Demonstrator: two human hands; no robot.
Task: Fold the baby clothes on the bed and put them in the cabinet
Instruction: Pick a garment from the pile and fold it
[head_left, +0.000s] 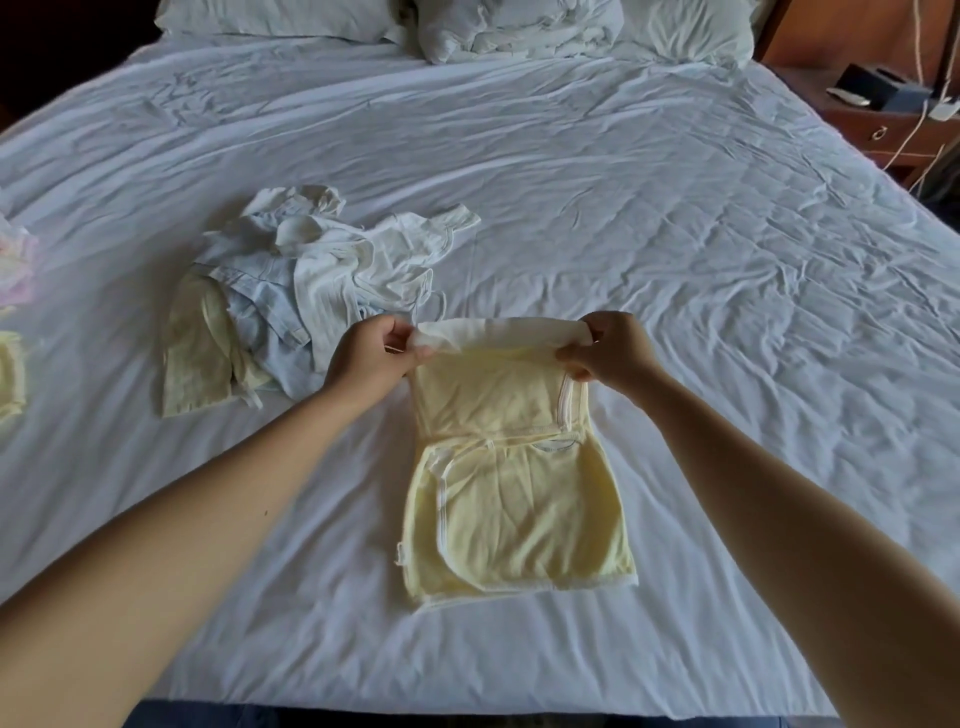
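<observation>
Soft yellow cotton garment (514, 499) flat on wrinkled sheet (675, 260); left hand (371, 358) and right hand (610, 348) pinch its 12 o'clock edge.

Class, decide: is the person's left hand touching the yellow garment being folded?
Touching. The head view shows the left hand pinching the yellow garment at its lifted far edge.

Pale yellow cotton baby garment w/ white trim (514, 499) flat on white-sheeted bed (675, 260), far edge lifted; crumpled white/blue/yellow baby clothes pile (311, 280) at its left.
</observation>
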